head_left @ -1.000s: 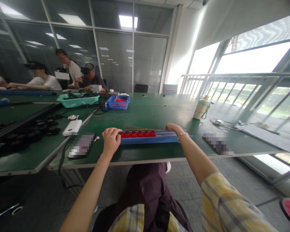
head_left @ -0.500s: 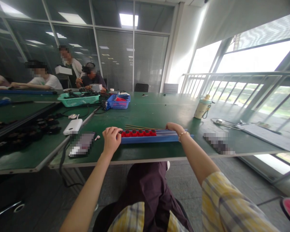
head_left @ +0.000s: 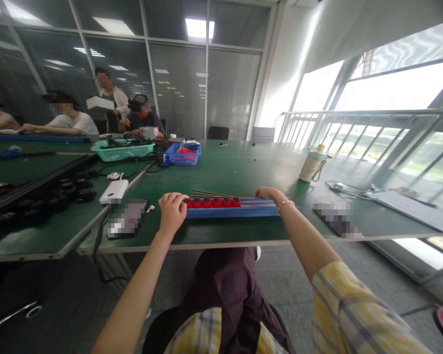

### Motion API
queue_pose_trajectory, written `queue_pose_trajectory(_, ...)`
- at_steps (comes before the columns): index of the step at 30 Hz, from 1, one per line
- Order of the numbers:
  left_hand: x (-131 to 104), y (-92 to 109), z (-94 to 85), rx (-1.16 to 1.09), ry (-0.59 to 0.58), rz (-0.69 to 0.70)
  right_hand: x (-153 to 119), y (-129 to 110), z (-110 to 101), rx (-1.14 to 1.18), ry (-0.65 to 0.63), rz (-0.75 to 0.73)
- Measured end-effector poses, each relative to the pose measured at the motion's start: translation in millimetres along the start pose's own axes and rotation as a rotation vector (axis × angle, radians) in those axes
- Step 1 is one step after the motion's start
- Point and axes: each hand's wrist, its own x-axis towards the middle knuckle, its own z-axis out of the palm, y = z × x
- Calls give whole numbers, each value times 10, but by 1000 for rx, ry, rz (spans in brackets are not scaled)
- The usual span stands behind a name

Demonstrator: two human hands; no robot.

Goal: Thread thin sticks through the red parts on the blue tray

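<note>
A long blue rail (head_left: pixel 232 212) lies crosswise on the green table in front of me. In its left part sits a row of several red blocks with black tops (head_left: pixel 216 202), while its right part shows a bare, shiny channel. My left hand (head_left: pixel 173 210) is closed over the rail's left end, fingers curled at the leftmost block. My right hand (head_left: pixel 271 193) reaches across the rail near its right end. Its fingers bend down together at the far edge, and their tips are hidden. Behind the rail lie thin tan sticks (head_left: pixel 210 193), running toward the right fingers.
Left of the rail are a phone (head_left: pixel 127 219), a white earbud (head_left: pixel 151 208) and a white box (head_left: pixel 113 191). Farther back stand a green basket (head_left: pixel 121 153) and a blue basket (head_left: pixel 184 158). A bottle (head_left: pixel 312 166) and another phone (head_left: pixel 335 220) are right. Several people sit or stand back left.
The whole view shifts slightly. Both hands keep their places on the rail, and the blocks stay in their row. The standing person's white box in the background has tilted or shifted a little.
</note>
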Motion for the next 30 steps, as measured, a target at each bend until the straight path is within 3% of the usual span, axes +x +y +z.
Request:
queue_pose_trajectory(9,4,-8,11,2,1,0,133,113,62,31,80,-60)
queue_pose_trajectory(20,7,0,4,-8,17,13,112,219,164,124,313,-203)
queue_pose_trajectory(30,8,-13,21,2,16,15,73,275,202,289,326,-348)
